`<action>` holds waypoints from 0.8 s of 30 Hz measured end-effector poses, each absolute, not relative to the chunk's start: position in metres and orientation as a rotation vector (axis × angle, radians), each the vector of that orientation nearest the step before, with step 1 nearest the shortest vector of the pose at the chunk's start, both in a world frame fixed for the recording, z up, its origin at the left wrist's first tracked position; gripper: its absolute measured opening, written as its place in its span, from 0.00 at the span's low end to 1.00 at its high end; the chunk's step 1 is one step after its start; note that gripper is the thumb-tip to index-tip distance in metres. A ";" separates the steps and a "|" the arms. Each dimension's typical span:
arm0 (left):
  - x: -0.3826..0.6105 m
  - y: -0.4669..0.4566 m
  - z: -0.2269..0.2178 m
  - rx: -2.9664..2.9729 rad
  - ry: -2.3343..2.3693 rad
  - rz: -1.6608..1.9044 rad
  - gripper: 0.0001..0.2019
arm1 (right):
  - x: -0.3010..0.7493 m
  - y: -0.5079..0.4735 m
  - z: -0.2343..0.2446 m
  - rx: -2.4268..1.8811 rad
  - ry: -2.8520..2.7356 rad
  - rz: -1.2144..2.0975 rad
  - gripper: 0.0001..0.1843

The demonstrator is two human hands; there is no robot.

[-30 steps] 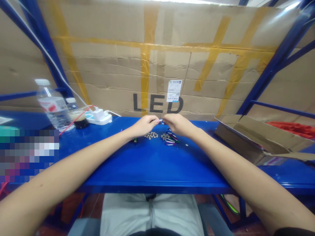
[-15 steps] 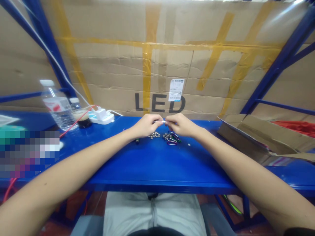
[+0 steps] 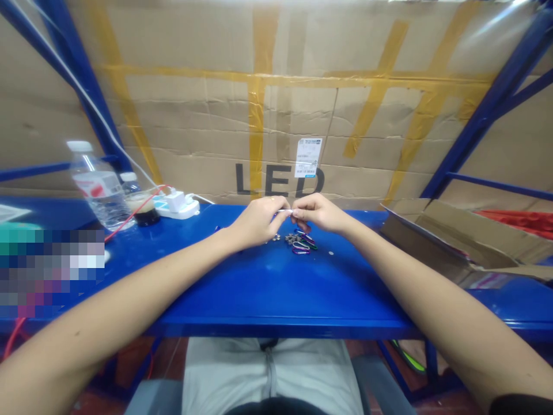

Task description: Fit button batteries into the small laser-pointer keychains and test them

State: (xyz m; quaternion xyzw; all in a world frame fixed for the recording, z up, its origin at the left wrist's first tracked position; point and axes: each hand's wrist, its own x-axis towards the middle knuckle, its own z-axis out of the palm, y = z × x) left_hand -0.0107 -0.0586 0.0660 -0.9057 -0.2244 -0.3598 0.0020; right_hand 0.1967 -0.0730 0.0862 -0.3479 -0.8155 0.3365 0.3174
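Note:
My left hand [image 3: 258, 221] and my right hand [image 3: 317, 212] meet fingertip to fingertip above the blue table [image 3: 268, 288], both pinched on one small silvery metal piece [image 3: 284, 212]. Just below them on the table lie a small heap of coloured carabiner clips [image 3: 302, 243] and a cluster of small metal rings [image 3: 288, 237], partly hidden by my left hand. Neither hand touches the heap.
A clear water bottle [image 3: 95, 185], a smaller dark-filled bottle [image 3: 138, 203] and a white power strip [image 3: 175, 205] with a red cable stand at the back left. An open cardboard box [image 3: 458, 242] lies at the right. A taped cardboard wall marked LED [image 3: 279, 180] closes the back.
Both hands have lifted slightly and turned while holding the small metal piece; my left hand now covers more of the ring cluster. The view shifted a little.

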 end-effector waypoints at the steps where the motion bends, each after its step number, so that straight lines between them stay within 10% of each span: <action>1: -0.011 -0.058 0.065 -2.840 -0.700 -1.128 0.09 | 0.197 -0.072 0.085 -0.915 -2.137 0.897 0.21; 24: -0.013 -0.043 0.055 -2.607 -0.431 -1.041 0.09 | 0.193 -0.057 0.061 -0.718 -1.538 1.811 0.09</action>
